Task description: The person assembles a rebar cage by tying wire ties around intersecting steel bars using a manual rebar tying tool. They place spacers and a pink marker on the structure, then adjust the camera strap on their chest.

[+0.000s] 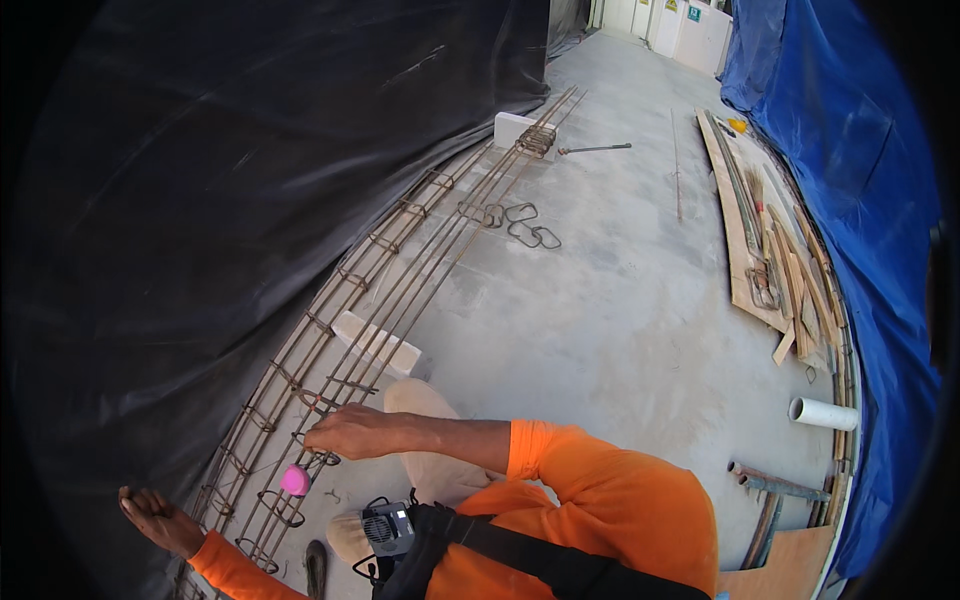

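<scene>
My right hand (352, 432) reaches over a long bundle of steel rebar (425, 265) on the floor, its fingers closed round a bent steel stirrup (322, 459) on the bars. Just beyond that hand, another stirrup (318, 401) with a reddish mark loops over the bars. A bright pink rounded object (294, 480), of a kind I cannot make out, rests on the bars between my hands. Out to the left, my left hand (160, 520) is raised beside the cage with curled fingers; whatever they may hold is too small to tell.
White blocks (402, 352) prop the bars. Loose stirrups (523, 230) and a metal rod tool (597, 149) lie beyond. Black sheeting (250, 160) hangs at left, a blue tarp (860, 190) at right. Timber offcuts (790, 275) and a white pipe (824, 414) line the right side.
</scene>
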`<move>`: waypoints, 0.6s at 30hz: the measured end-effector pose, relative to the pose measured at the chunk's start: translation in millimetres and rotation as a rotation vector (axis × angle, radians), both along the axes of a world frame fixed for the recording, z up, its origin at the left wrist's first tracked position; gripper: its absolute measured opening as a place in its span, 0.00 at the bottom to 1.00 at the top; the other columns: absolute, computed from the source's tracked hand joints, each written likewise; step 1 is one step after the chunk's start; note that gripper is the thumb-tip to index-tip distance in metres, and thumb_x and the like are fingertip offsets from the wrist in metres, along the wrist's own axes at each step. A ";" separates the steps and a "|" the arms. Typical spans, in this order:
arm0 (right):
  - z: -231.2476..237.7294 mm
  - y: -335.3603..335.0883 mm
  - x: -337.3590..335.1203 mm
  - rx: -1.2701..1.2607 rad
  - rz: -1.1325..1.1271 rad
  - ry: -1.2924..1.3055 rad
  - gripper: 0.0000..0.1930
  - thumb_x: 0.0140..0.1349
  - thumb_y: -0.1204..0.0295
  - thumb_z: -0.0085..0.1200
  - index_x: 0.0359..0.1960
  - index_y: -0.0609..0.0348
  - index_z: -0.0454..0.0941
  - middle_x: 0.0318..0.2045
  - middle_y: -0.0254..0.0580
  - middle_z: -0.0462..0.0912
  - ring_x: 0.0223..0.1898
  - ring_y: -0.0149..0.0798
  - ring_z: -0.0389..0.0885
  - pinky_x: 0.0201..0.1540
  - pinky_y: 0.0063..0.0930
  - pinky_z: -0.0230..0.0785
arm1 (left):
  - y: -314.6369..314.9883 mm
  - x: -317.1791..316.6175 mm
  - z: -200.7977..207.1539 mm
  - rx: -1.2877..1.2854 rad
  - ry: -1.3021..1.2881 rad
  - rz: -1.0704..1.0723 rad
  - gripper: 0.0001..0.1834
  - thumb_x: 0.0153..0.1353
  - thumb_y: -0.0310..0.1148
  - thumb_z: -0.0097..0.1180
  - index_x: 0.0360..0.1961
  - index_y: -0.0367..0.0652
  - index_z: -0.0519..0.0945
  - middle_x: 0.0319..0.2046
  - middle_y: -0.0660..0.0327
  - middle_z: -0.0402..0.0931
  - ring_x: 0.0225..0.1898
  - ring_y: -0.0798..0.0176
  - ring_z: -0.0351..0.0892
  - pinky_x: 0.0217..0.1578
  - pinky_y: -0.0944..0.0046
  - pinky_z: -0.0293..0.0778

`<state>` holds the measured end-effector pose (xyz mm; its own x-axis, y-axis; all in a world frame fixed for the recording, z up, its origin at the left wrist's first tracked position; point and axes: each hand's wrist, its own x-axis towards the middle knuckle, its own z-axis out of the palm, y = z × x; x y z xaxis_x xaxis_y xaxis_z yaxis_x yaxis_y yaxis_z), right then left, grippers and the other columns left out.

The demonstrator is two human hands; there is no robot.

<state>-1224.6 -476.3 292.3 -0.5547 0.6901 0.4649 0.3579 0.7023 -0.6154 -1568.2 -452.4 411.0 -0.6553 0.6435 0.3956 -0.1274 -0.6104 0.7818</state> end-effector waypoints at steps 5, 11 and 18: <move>7.4 28.0 58.2 0.213 -0.164 -0.264 0.15 0.64 0.76 0.52 0.51 0.49 0.81 0.38 0.39 0.85 0.32 0.46 0.86 0.34 0.40 0.78 | 0.7 -114.0 -44.9 0.056 0.199 -0.082 0.16 0.79 0.42 0.45 0.50 0.39 0.76 0.26 0.73 0.56 0.25 0.78 0.51 0.25 0.73 0.52; 18.7 33.6 43.7 0.469 -0.114 -0.421 0.04 0.60 0.71 0.58 0.37 0.52 0.81 0.33 0.35 0.80 0.32 0.36 0.81 0.44 0.35 0.67 | 23.2 -93.9 -74.8 -0.344 0.719 0.099 0.17 0.79 0.42 0.42 0.39 0.44 0.76 0.23 0.75 0.57 0.24 0.79 0.53 0.24 0.71 0.51; 6.2 11.1 -62.4 0.648 0.443 -0.419 0.08 0.57 0.61 0.58 0.27 0.49 0.80 0.25 0.33 0.78 0.27 0.38 0.81 0.44 0.36 0.66 | 49.7 106.5 -82.8 -0.642 0.469 -0.999 0.18 0.79 0.43 0.39 0.48 0.38 0.73 0.43 0.48 0.84 0.45 0.54 0.88 0.42 0.61 0.85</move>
